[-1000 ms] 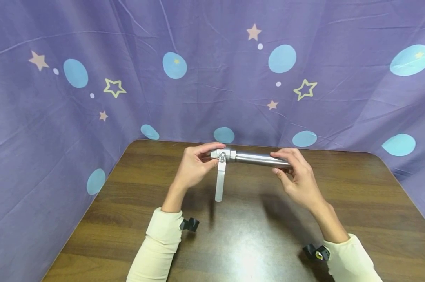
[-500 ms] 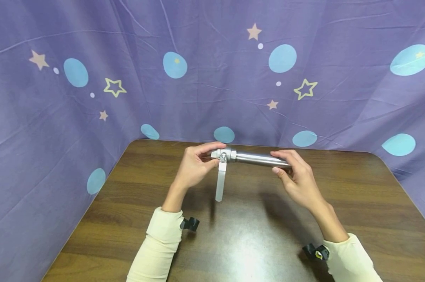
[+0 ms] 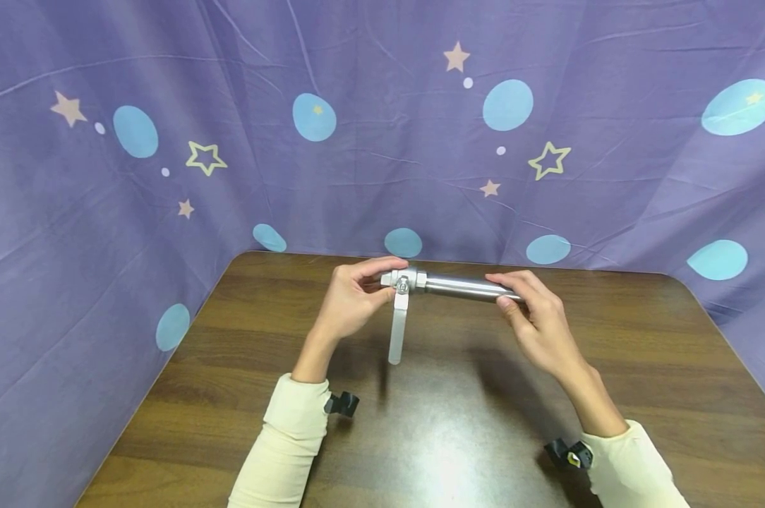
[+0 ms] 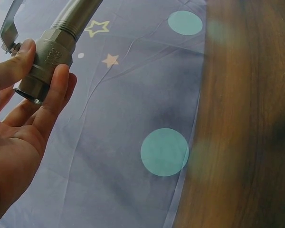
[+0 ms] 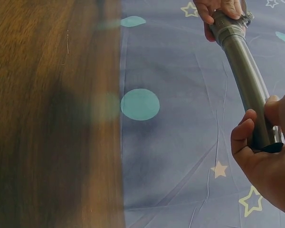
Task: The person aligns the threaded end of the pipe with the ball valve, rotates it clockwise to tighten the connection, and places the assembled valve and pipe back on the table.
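now right hand (image 3: 539,328) with thumb (image 3: 513,313) higher against pipe (image 3: 457,286) than before

Left fingers (image 4: 55,90), right fingers (image 5: 241,135); curled

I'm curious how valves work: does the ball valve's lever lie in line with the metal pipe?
No: in the head view the lever of the ball valve sticks out crosswise to the metal pipe.

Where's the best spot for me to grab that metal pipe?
Probably the bare stretch of pipe between the left hand and right hand, coming from above: it is straight, smooth and uncovered there, while the handle sticks out at the valve, away from that stretch.
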`<action>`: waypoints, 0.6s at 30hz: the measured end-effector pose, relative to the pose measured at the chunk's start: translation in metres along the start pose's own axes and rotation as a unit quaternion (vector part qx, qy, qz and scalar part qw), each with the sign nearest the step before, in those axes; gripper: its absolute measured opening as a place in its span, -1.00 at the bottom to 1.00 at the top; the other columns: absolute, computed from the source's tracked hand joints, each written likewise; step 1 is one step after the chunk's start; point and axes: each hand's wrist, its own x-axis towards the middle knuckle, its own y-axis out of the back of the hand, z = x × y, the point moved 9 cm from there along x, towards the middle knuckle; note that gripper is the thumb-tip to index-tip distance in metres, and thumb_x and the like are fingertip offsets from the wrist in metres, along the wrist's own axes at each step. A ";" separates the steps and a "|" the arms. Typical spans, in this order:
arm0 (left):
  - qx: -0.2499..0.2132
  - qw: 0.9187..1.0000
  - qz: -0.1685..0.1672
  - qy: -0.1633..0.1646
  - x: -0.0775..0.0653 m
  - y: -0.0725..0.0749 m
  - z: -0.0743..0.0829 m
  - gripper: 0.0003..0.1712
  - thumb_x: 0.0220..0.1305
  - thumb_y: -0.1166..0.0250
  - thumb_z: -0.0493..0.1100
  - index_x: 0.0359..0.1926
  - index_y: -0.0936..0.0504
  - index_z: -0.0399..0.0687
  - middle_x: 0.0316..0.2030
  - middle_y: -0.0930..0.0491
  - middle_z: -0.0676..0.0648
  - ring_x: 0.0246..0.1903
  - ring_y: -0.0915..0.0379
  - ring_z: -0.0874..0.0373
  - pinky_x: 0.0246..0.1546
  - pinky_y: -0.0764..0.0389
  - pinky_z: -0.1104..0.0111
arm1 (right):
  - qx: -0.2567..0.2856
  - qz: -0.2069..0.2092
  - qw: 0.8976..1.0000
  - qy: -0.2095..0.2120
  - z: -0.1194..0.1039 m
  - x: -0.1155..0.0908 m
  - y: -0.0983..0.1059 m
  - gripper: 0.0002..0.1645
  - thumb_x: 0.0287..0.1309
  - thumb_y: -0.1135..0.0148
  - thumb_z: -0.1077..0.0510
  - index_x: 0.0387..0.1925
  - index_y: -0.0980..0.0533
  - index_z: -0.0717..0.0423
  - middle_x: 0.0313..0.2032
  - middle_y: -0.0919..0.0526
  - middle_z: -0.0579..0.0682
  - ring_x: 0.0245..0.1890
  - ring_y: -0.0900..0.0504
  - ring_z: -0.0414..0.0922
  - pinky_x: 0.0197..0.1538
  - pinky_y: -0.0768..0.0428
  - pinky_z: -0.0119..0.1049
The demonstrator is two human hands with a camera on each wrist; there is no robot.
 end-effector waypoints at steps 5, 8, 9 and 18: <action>-0.001 1.000 0.000 0.000 0.000 0.000 0.001 -0.51 0.13 -0.36 -0.62 0.12 -0.75 -0.42 0.18 -0.73 -0.35 0.09 -0.69 0.24 0.14 -0.77 0.37 | -0.001 0.000 1.000 -0.001 -0.001 0.000 0.000 -0.56 0.39 -0.27 0.44 0.20 -0.70 0.12 -0.12 -0.69 -0.03 -0.45 -0.50 -0.36 -0.33 -0.45 -0.60; 0.000 1.000 -0.001 0.002 0.000 0.000 0.000 -0.51 0.12 -0.37 -0.62 0.12 -0.75 -0.41 0.18 -0.73 -0.34 0.12 -0.70 0.15 0.15 -0.76 0.36 | 0.002 -0.006 1.000 -0.002 0.000 -0.001 -0.001 -0.57 0.41 -0.25 0.43 0.22 -0.69 0.12 -0.19 -0.65 -0.06 -0.47 -0.51 -0.35 -0.36 -0.47 -0.61; 0.000 1.000 -0.001 0.003 0.000 0.000 0.000 -0.51 0.13 -0.37 -0.62 0.12 -0.75 -0.41 0.18 -0.73 -0.33 0.13 -0.70 0.12 0.16 -0.76 0.36 | 0.002 -0.008 1.000 -0.001 0.000 -0.001 -0.001 -0.56 0.40 -0.25 0.43 0.22 -0.69 0.11 -0.20 -0.64 -0.07 -0.46 -0.51 -0.34 -0.35 -0.47 -0.61; -0.005 1.000 0.000 -0.005 0.000 0.001 0.002 -0.50 0.11 -0.35 -0.65 0.12 -0.74 -0.43 0.17 -0.73 -0.35 0.09 -0.69 0.26 0.15 -0.76 0.37 | 0.004 -0.012 1.000 0.020 -0.002 0.000 -0.003 -0.46 0.30 -0.29 0.50 0.27 -0.64 0.15 0.03 -0.69 0.03 -0.24 -0.46 -0.35 -0.21 -0.42 -0.59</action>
